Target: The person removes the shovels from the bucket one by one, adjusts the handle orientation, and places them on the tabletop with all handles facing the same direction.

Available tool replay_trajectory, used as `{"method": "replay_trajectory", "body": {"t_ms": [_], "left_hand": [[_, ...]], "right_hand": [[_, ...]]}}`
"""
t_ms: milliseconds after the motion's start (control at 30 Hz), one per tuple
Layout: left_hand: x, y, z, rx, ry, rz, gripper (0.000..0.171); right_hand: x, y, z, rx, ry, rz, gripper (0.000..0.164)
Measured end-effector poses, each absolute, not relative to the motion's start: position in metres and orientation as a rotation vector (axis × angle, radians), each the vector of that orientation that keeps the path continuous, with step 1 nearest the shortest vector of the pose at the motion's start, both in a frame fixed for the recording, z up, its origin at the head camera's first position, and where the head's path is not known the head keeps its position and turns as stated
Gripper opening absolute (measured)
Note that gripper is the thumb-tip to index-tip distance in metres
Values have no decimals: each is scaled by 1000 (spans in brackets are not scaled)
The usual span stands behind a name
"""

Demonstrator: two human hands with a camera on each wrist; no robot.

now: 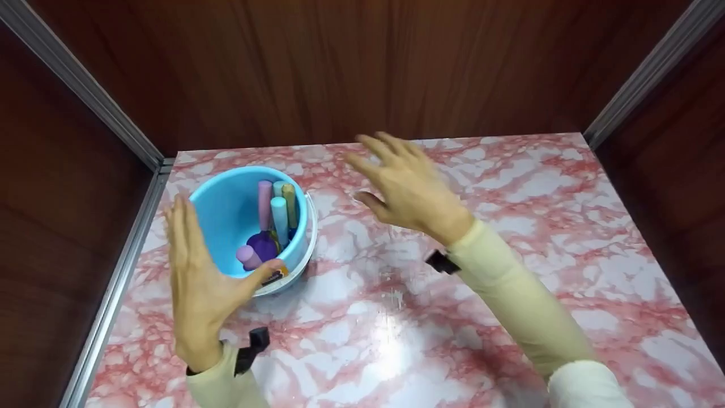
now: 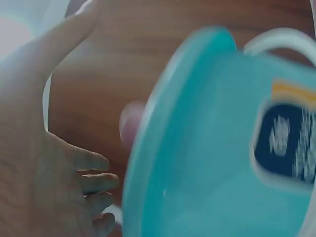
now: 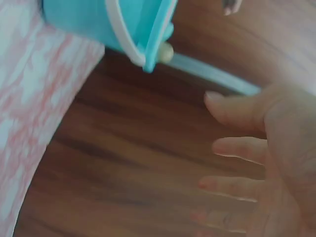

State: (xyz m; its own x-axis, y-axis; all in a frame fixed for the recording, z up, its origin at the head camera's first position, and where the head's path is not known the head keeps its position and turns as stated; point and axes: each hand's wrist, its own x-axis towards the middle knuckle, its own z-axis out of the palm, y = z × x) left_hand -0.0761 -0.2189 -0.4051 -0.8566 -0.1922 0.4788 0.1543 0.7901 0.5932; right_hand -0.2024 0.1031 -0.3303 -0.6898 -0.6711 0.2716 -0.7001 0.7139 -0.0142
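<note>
I have both hands free of any load. The left hand [image 1: 201, 277] stands at the left side of the blue bucket [image 1: 226, 198], fingers straight and thumb spread wide; in the head view its thumb tip overlaps the near rim, but the left wrist view shows wood panel between fingers and wall, so I can't confirm contact. The right hand [image 1: 416, 190] hangs above the desk [image 1: 510, 181], to the right of the bucket and well apart from it, its fingers loosely fanned, slightly blurred, holding nothing.

The bucket sits on the left part of the desk, mouth up, its white handle [image 1: 312, 226] lowered against the outer side. Inside, a pink stick [image 1: 265, 205], a light blue stick [image 1: 280, 221] and a tan stick [image 1: 289, 207] lean at the right wall; a lilac stick [image 1: 248, 258] and a purple piece [image 1: 262, 247] lie lower.

I judge the bucket to be light plastic, smooth enough to slide under a careless push, with a wall that may give a little if squeezed. I'd take it at opposite sides of the rim, or by the handle. The sticks look like chalk, likely brittle and dusty, so I'd pinch each gently near its raised end.
</note>
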Motion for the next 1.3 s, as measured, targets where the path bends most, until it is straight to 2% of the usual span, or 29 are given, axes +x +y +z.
{"method": "replay_trajectory", "body": {"t_ms": [133, 367, 633, 733, 933, 1300], "left_hand": [[-75, -236, -412, 131, -2567, -914, 151], [-80, -258, -415, 137, -2678, -1058, 157], [-80, -262, -418, 105, -2692, -1055, 159], [-79, -263, -419, 127, -2703, -1052, 159], [-77, -266, -422, 155, -2711, -1087, 161], [-75, -271, -426, 149, -2696, -1135, 158]], "right_hand": [[-209, 70, -325, 1240, -2667, 166, 54], [-204, 8, -316, 1411, -2683, 126, 40], [-200, -47, -328, 1593, -2628, -293, 29], [-199, -64, -338, 1569, -2616, -474, 25], [-194, -91, -351, 1449, -2679, -798, 25], [-181, -112, -363, 1432, -2665, -1108, 35]]}}
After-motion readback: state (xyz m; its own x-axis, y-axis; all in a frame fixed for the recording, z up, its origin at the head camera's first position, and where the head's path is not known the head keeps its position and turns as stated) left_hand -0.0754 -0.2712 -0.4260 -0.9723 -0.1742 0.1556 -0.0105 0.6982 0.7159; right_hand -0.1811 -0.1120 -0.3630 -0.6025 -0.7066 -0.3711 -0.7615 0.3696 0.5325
